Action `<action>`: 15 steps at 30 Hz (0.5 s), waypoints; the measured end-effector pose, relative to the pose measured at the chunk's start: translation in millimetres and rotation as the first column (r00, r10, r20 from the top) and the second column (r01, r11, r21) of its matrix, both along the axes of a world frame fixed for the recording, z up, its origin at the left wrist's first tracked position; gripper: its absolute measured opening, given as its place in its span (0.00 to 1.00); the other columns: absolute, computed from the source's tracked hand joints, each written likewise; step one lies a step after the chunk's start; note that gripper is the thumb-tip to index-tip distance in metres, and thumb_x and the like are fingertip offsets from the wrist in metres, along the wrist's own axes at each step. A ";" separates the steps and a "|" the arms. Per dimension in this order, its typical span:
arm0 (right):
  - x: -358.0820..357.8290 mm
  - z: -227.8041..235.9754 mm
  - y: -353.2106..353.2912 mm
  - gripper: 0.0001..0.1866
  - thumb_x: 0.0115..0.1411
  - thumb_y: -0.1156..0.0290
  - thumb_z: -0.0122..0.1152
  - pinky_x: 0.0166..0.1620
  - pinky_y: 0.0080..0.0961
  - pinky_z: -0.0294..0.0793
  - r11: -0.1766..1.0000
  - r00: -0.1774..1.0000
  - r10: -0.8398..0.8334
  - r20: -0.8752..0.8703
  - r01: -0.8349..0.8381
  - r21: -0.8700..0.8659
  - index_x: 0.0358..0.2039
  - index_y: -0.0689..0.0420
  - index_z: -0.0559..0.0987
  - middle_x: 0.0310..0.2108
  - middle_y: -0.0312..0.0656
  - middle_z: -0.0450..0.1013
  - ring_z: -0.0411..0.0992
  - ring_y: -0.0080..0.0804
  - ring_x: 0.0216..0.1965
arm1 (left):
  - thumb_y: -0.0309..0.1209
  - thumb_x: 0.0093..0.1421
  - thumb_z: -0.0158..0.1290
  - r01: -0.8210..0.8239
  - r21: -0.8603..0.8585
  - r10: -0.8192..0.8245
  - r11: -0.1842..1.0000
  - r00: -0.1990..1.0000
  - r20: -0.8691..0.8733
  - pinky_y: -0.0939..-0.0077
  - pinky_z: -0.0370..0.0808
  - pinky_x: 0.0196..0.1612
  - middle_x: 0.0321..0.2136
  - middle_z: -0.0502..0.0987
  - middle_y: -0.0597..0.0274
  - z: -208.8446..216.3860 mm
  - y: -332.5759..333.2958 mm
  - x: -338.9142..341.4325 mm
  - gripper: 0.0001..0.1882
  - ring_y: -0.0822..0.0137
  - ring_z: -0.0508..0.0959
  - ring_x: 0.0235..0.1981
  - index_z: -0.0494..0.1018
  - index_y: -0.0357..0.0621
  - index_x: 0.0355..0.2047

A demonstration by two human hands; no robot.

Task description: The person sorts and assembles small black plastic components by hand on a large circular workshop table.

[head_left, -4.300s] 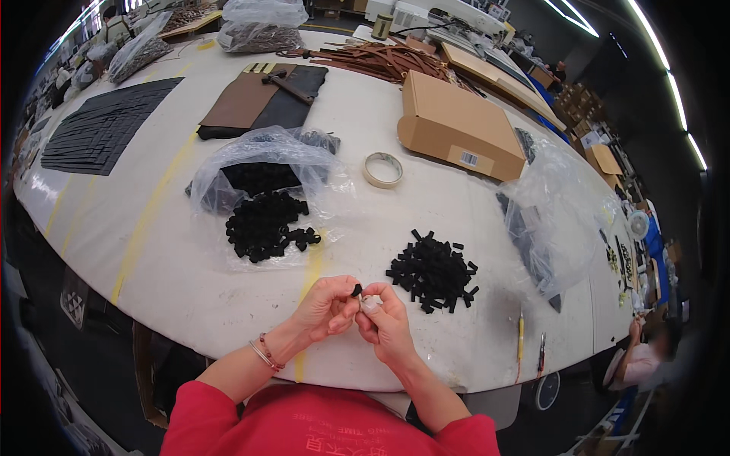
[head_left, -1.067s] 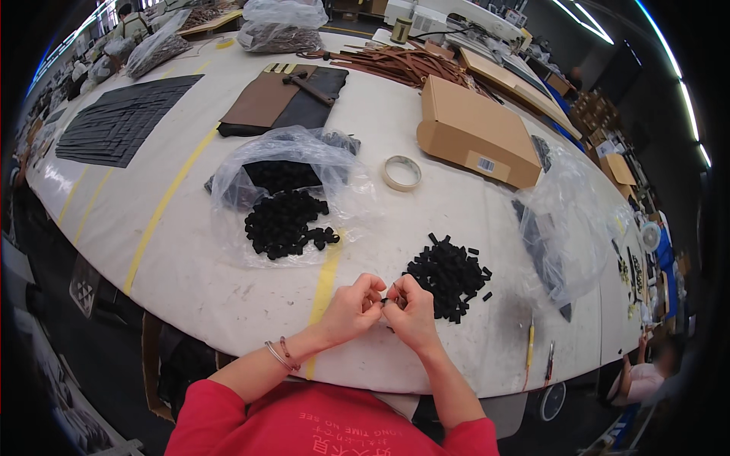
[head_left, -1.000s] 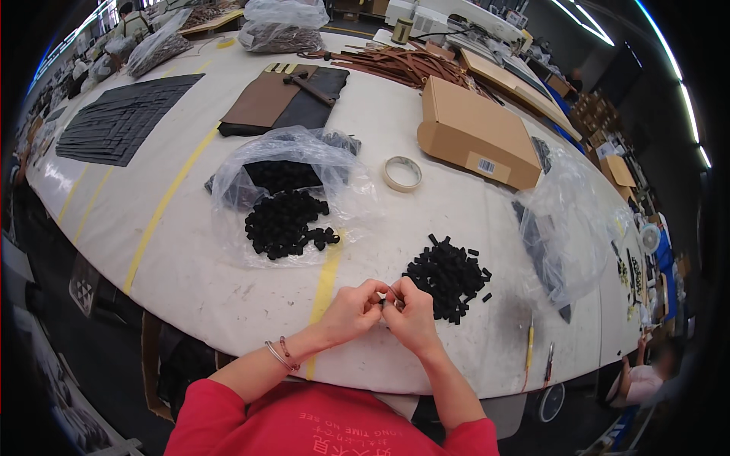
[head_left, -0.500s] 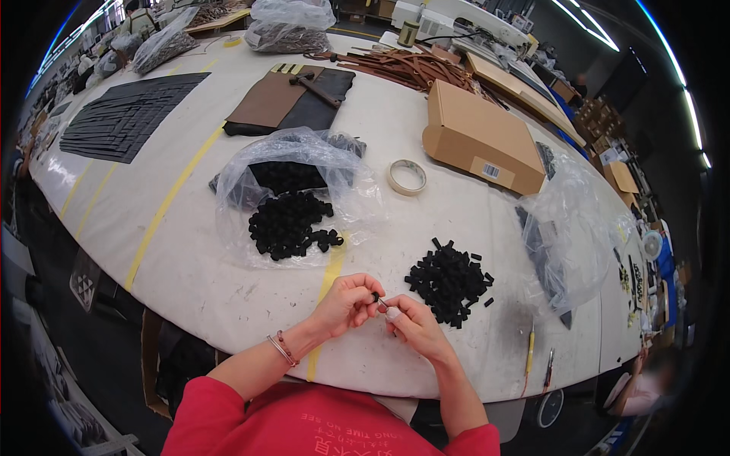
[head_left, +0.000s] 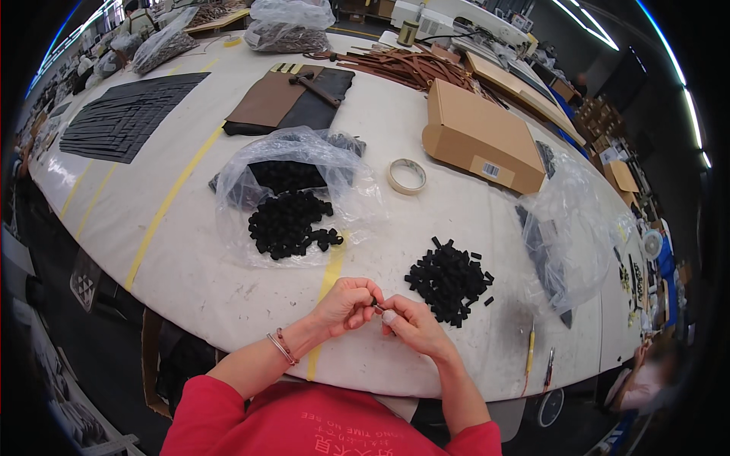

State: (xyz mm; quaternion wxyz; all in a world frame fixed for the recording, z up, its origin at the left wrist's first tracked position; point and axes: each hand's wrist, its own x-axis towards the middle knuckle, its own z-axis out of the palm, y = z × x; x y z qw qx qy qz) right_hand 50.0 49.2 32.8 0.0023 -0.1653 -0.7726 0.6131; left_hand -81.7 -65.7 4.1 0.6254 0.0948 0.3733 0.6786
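Note:
My left hand (head_left: 347, 305) pinches a small black piece (head_left: 373, 302), mostly hidden by the fingertips. Meeting it from the right, my right hand (head_left: 415, 325) is closed on a thin metal tool whose kind I cannot make out; its thumb wears a whitish cover. Both hands are just above the white table, fingertips almost together. Beyond the right hand lies a pile of small black tube-like pieces (head_left: 449, 281). Past the left hand, a heap of short black loops (head_left: 287, 224) spills from the mouth of a clear plastic bag (head_left: 357, 201).
A tape roll (head_left: 407, 176) lies ahead, near a cardboard box (head_left: 483, 137). Another clear bag (head_left: 566, 228) is on the right, with a yellow-handled tool (head_left: 530, 349) nearer. Black strips (head_left: 129, 114), brown strips (head_left: 411, 67) and a hammer (head_left: 319, 90) lie farther off. A person sits at the right.
My fingertips have drawn slightly closer together around the black piece, so less of the metal tool shows. The piles and bags have stayed put.

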 end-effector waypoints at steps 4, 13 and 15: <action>2.6 3.1 3.0 0.10 0.54 0.70 0.46 0.22 0.15 0.59 0.998 0.999 0.044 0.023 -0.043 -0.045 0.34 0.61 0.72 0.18 0.35 0.69 0.61 0.16 0.19 | 0.20 0.47 0.39 0.087 0.044 -0.090 0.995 0.991 0.099 0.90 0.58 0.06 0.12 0.71 0.57 -2.7 -0.7 -2.8 0.07 0.78 0.63 0.04 0.68 0.36 0.24; 1.9 14.7 5.6 0.10 0.55 0.70 0.45 0.23 0.16 0.60 0.995 0.988 0.100 0.115 -0.098 -0.019 0.34 0.61 0.73 0.18 0.34 0.69 0.61 0.17 0.19 | 0.20 0.49 0.40 0.074 0.012 -0.075 0.997 0.996 0.039 0.91 0.61 0.06 0.13 0.72 0.57 -1.9 -0.5 -0.1 0.07 0.76 0.66 0.05 0.68 0.34 0.25; 2.2 15.7 5.9 0.11 0.55 0.70 0.45 0.23 0.17 0.60 0.994 0.988 0.108 0.114 -0.110 0.017 0.33 0.61 0.73 0.18 0.35 0.69 0.62 0.17 0.19 | 0.20 0.49 0.40 0.078 0.017 -0.079 0.997 0.996 0.036 0.91 0.61 0.06 0.13 0.72 0.56 -1.9 -0.2 -0.3 0.07 0.77 0.66 0.05 0.68 0.34 0.25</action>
